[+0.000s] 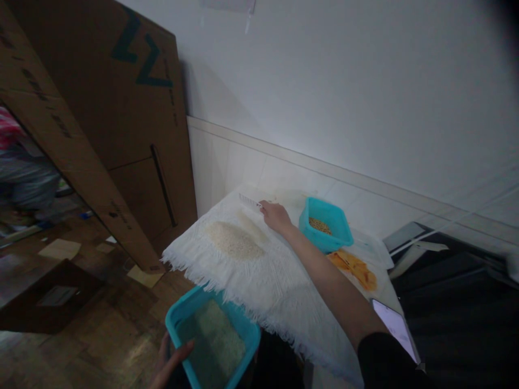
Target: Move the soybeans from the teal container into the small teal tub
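My left hand (175,359) grips the rim of a turquoise plastic tub (173,319), thumb over the edge. The tub is held below the table's front edge and has pale, rice-like grains (223,335) in it. My right hand (276,215) reaches to the far side of the table, its fingers closed on one end of a thin white ruler-like strip (249,201) with small marks along it. In front of the strip, a pile of pale grains (235,241) lies spread on a white fringed cloth (279,286).
Right of my forearm stands a second turquoise tub (343,229) with tan beans or kernels (320,226). Near it lie a crumpled orange cloth (357,269) and a phone (395,324). A tall cardboard box (141,124) stands left; a white wall (324,81) rises behind.
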### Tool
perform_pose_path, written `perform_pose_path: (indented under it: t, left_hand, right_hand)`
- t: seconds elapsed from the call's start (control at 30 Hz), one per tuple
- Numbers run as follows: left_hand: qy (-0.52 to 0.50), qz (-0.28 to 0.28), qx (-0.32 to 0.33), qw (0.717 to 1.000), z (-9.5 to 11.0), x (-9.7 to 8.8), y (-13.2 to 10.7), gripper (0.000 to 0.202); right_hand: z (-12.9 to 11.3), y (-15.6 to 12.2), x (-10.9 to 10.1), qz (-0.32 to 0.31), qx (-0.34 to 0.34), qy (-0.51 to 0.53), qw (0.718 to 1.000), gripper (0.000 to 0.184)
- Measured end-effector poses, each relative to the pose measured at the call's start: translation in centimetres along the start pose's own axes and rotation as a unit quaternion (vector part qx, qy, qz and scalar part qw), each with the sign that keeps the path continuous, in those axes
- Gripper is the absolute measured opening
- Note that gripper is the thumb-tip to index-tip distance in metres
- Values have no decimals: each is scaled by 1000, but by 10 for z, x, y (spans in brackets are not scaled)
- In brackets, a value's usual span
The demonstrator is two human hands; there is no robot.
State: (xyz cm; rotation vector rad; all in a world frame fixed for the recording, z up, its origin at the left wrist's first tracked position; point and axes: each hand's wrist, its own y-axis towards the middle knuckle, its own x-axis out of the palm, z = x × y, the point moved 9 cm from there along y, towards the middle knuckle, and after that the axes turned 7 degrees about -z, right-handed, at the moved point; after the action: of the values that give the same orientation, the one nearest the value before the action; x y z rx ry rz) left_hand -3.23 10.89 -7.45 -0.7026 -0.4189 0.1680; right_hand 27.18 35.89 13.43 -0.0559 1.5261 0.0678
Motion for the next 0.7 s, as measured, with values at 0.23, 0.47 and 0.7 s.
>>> perform_pose_path:
  t: [0.23, 0.47, 0.7]
  left_hand:
    - [16, 5, -1, 1000, 0, 0, 0, 78]
    - [13, -3, -14, 1000, -2, 2, 0, 74]
    - [32, 5, 5, 999, -2, -7, 10, 71]
  right_hand:
    - [-42, -28, 7, -51, -68, -43, 995, 30]
    - [-65, -75, 12, -63, -121, -47, 990, 34]
    - [-8, -54, -25, 36, -52, 8, 998, 32]
